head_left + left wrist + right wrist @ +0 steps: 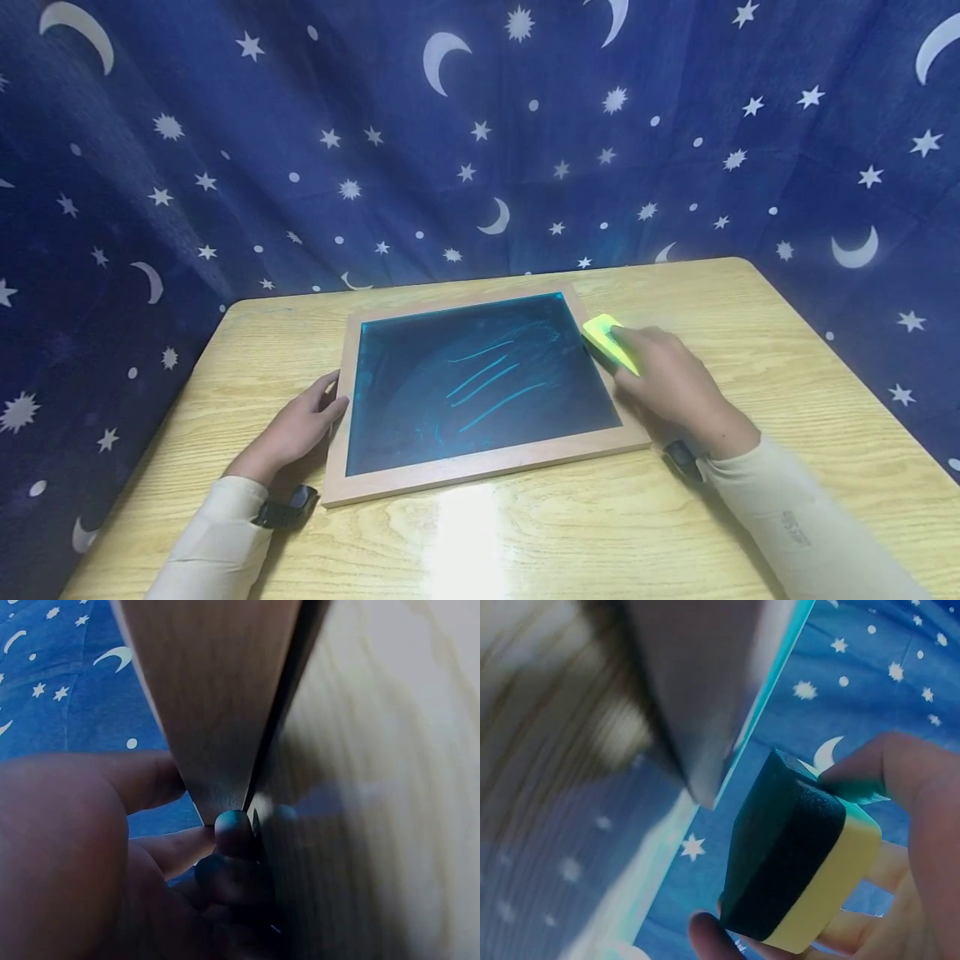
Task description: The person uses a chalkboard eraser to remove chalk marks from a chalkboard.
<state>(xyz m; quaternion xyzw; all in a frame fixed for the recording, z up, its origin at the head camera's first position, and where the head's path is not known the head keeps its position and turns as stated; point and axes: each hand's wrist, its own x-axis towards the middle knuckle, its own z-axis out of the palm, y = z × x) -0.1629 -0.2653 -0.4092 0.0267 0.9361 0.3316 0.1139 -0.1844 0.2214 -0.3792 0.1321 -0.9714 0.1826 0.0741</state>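
Note:
A small wood-framed chalkboard (405, 367) lies on the table, with several light strokes (487, 375) across its dark face. My left hand (303, 425) holds the left side of the frame; in the left wrist view the thumb is at the upper edge of the frame (217, 697) and the fingertips (234, 825) curl at its lower edge. My right hand (671, 379) grips a yellow-and-black board eraser (611, 342) over the right side of the frame. In the right wrist view the eraser (795, 855) sits between thumb and fingers, its dark felt face tilted toward the board.
The light wooden table (750, 350) extends around the board. A dark blue curtain (405, 167) with moons and stars hangs behind the table and along its sides. Black bands (288, 508) are on both wrists.

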